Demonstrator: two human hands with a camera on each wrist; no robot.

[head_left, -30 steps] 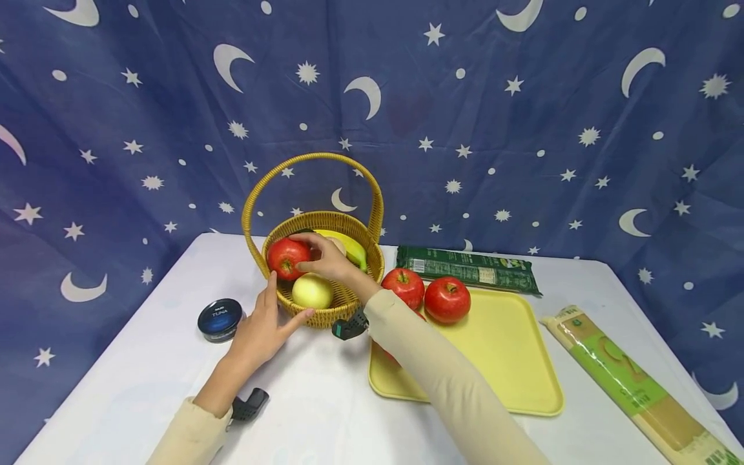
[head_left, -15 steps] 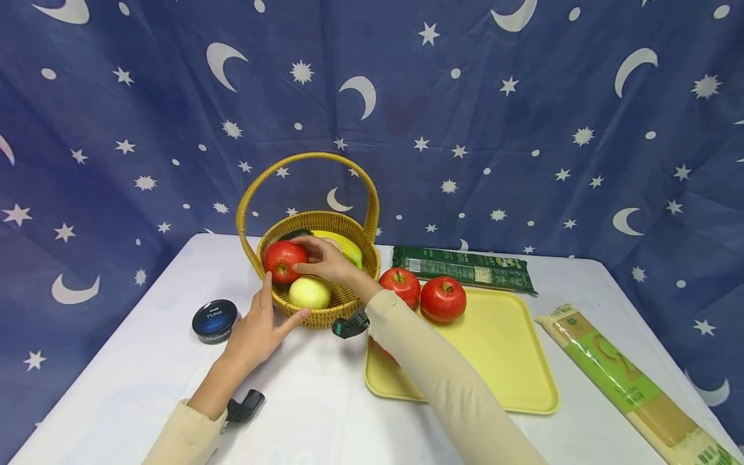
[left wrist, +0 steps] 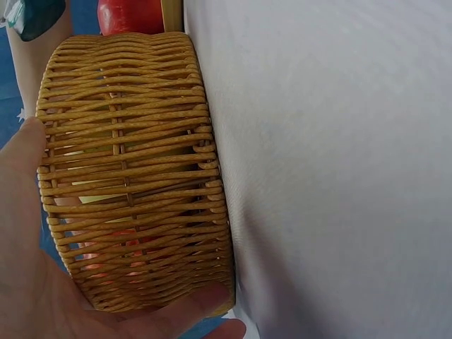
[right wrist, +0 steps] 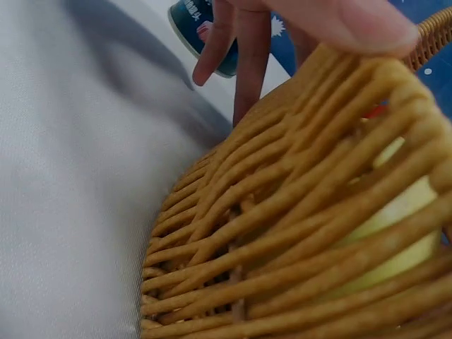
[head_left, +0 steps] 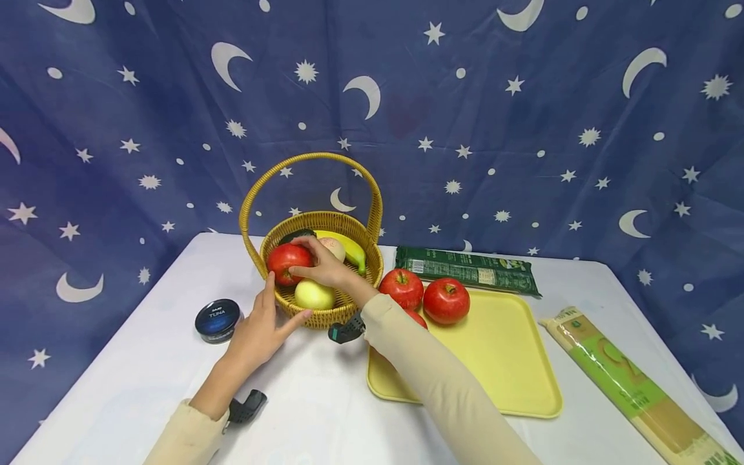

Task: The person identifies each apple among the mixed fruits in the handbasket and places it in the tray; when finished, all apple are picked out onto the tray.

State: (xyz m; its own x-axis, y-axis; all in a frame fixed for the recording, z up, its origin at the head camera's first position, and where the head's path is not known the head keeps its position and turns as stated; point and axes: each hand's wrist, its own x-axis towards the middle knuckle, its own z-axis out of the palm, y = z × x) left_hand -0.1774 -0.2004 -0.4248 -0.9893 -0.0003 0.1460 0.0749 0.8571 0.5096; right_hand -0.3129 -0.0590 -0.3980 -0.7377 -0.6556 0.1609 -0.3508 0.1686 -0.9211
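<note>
In the head view my right hand (head_left: 328,266) reaches over a woven basket (head_left: 328,318) with a tall hoop handle. Its thumb and fingers grip a red apple (head_left: 280,261) at the basket's left side. My left hand (head_left: 254,334) holds the basket's front left from outside, thumb and fingers spread along the wall. The left wrist view shows that thumb (left wrist: 28,145) at the rim. Beside the apple lie a pale yellow round fruit (head_left: 315,295), a banana (head_left: 356,250), a pinkish peach-like fruit (head_left: 333,247) and a dark green item (head_left: 295,236), partly hidden.
A yellow tray (head_left: 506,361) with red apples (head_left: 446,301) stands right of the basket, partly under my right sleeve. Behind it lies a dark green packet (head_left: 471,268); a long noodle-like packet (head_left: 633,381) is far right. A tuna can (head_left: 217,320) sits left of my left hand.
The red apple and my right hand have sunk slightly into the basket, and more of the dark green item and the peach-like fruit shows. My left hand stays against the basket.
</note>
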